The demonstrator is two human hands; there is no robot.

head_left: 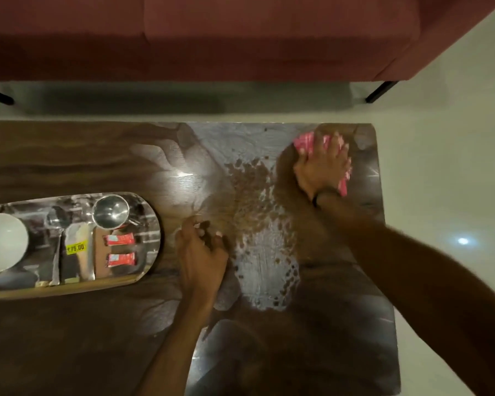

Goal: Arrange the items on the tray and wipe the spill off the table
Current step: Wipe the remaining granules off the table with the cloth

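Our right hand point(323, 164) lies flat on a pink cloth point(305, 142), with the fingers spread and pressing it down on the table point(69, 352) near the far right corner. The cloth shows at the fingertips and again beside the wrist, where we wear a dark band point(325, 194). Our left hand point(202, 252) rests on the table closer to us, with the fingers curled loosely inward; we cannot tell if it holds anything.

Between the two hands is the spill point(252, 190), a brown wet patch with many small dark drops, running from the middle of the table toward the near edge. Part of it looks smeared and pale.

To the left of the left hand stands the oval tray point(152, 224), apart from the spill. On it we see a white bowl point(3, 241), a steel cup point(110, 211), a spoon point(56, 224), a packet with a yellow price label point(75, 248) and two small red sachets point(120, 248). Behind the table is a dark red sofa point(240, 35) on a pale floor point(446, 195).
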